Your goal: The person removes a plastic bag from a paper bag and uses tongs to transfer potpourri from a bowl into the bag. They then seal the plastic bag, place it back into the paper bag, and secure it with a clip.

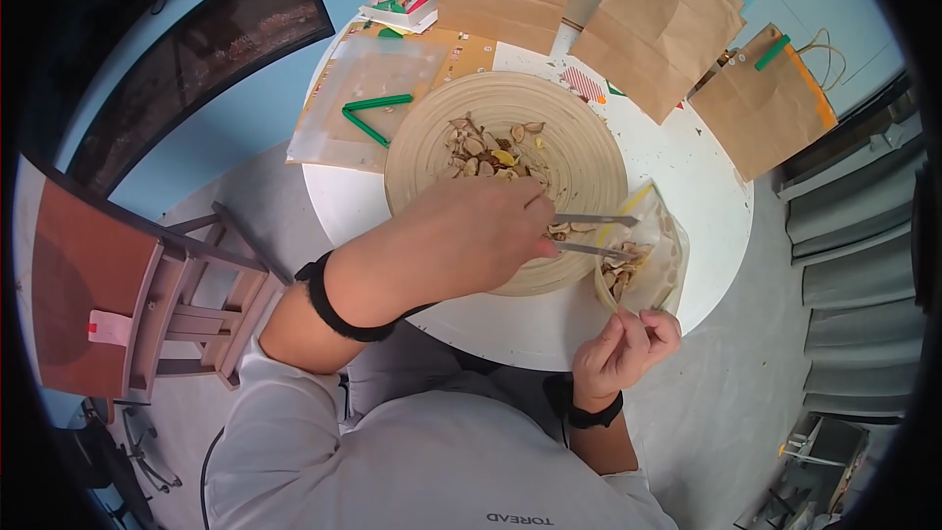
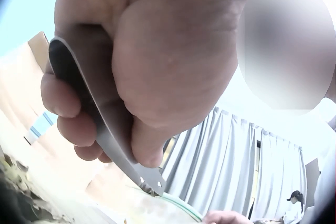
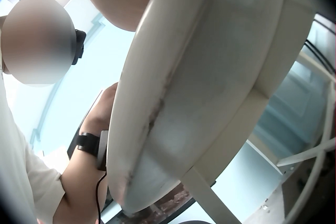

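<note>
My left hand (image 1: 471,231) holds metal tongs (image 1: 595,220) over the right side of a round ribbed wooden tray (image 1: 594,152). In the left wrist view the fingers and thumb wrap the bent end of the tongs (image 2: 100,124). The tong tips reach into the mouth of a clear plastic bag (image 1: 669,260) with a yellow edge. Dried beige slices (image 1: 618,275) lie inside the bag. My right hand (image 1: 628,348) pinches the bag's near edge between thumb and fingers. More dried slices (image 1: 481,145), with a yellow piece among them, are heaped on the tray.
Brown paper bags (image 1: 662,25) with green clips stand along the back of the round white table (image 1: 706,186). Green sealing clips (image 1: 378,103) lie on a plastic sheet at left. A white box (image 1: 417,5) holds coloured clips. A wooden chair (image 1: 211,304) stands left.
</note>
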A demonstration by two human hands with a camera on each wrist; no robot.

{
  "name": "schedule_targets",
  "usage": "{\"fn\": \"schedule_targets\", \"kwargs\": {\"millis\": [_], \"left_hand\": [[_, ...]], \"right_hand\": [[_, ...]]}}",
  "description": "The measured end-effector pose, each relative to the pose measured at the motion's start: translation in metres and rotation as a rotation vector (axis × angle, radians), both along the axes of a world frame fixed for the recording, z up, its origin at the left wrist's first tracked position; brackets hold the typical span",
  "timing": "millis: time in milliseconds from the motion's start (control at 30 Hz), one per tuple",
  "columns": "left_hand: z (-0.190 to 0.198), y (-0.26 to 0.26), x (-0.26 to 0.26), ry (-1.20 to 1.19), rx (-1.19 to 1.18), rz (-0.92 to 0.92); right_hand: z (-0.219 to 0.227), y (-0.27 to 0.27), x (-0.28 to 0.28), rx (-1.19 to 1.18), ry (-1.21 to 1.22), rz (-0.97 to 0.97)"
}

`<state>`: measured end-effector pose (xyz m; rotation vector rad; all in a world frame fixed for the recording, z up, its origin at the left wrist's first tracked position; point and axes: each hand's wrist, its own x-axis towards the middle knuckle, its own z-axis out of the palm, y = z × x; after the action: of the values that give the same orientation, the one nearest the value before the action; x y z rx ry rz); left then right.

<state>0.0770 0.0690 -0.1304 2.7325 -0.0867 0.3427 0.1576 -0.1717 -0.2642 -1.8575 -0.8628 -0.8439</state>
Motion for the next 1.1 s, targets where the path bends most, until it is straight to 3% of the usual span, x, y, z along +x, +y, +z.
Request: {"fn": "schedule_targets", "kwargs": {"millis": [100, 200, 300, 400, 600, 800, 900, 1000, 1100], "left_hand": [[-0.005, 0.013, -0.001, -0.054, 0.01, 0.084], [-0.012, 0.017, -0.007, 0.091, 0.067, 0.247], [-0.029, 0.01, -0.005, 0.101, 0.124, 0.144], [-0.033, 0.002, 0.002, 0.213, 0.081, 0.151], [-0.045, 0.008, -0.001, 0.133, 0.075, 0.137], [-0.043, 0.022, -0.016, 0.045, 0.038, 0.309], [-0.023, 0.02, -0.023, -0.003, 0.009, 0.337], [-0.013, 0.001, -0.021, -0.089, -0.079, 0.151], [-0.014, -0.014, -0.02, 0.034, -0.078, 0.134]], "right_hand": [[-0.004, -0.003, 0.0, 0.048, 0.007, -0.041], [-0.003, -0.002, 0.0, 0.058, 0.012, -0.047], [-0.001, -0.002, 0.0, 0.01, 0.001, -0.004], [0.0, -0.003, 0.0, -0.001, 0.015, 0.007], [-0.001, -0.002, 0.001, 0.0, 0.043, 0.019], [0.004, 0.001, 0.001, -0.106, 0.0, 0.053], [0.004, 0.001, 0.001, -0.124, -0.003, 0.052], [0.004, 0.001, 0.0, -0.15, -0.019, 0.056], [0.004, 0.001, 0.0, -0.151, -0.014, 0.061]]}}
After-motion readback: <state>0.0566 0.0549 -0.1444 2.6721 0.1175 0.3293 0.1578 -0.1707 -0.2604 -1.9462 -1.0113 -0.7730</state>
